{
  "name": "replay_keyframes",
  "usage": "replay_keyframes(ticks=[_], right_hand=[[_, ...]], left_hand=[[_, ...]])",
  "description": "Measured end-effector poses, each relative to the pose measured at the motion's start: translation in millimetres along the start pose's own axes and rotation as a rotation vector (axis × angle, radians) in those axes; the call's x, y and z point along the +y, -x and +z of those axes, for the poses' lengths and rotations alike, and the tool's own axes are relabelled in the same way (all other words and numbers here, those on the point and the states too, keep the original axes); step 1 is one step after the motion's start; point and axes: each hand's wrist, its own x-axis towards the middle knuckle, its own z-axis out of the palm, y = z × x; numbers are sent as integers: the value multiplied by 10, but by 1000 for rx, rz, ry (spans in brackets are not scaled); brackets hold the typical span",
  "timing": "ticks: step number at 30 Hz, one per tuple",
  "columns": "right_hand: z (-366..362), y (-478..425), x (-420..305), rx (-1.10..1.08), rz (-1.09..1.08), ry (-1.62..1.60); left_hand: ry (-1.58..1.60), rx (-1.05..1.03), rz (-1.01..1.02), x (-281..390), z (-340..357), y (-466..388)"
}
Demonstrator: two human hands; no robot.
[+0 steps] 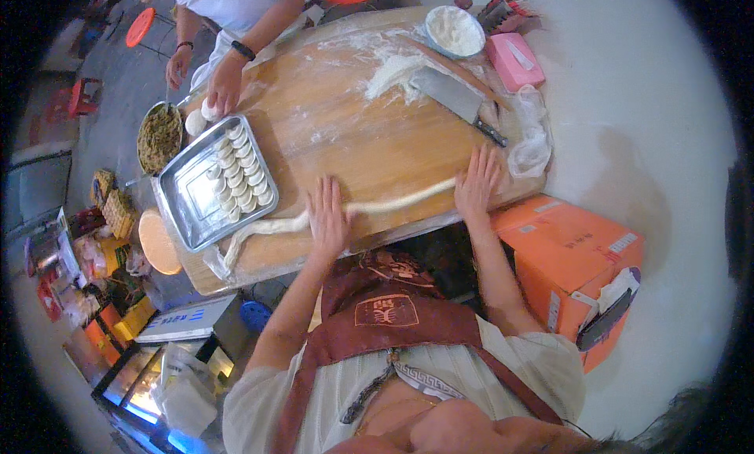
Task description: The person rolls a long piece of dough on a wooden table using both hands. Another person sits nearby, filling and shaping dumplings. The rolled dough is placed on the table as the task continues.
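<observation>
A long thin rope of dough (394,205) runs across the floured wooden board (353,142) near its front edge. My left hand (328,218) lies flat on the rope around its middle, fingers extended away from me. Over the rope's right end rests my right hand (476,183), also flat, hiding that end. To the left the dough bends toward the board's front corner. Beyond my left hand stands a metal tray (188,195) with rows of filled dumplings (240,171) along its right side. A cleaver (449,94) lies beyond my right hand, handle toward it.
Across the board, another person's hand (225,89) touches white dough pieces (196,123) beside a bowl of filling (160,137). A rolling pin (453,65), flour bowl (455,31), pink box (515,62) and plastic bag (530,133) line the far right. An orange carton (577,236) stands below.
</observation>
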Motion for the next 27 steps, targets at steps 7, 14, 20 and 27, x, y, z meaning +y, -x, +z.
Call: replay_keyframes(ticks=[7, 14, 20, 27], right_hand=[[121, -1034, -1612, -48, -271, -284], [52, 626, -1327, -263, -646, -202], [245, -920, -1787, 132, -257, -78], [-9, 391, -751, -240, -372, -232]], left_hand=[[79, 328, -24, 73, 25, -1282], [90, 87, 175, 63, 385, 243], [-57, 433, -241, -326, -90, -1178], [126, -2, 89, -152, 178, 404]])
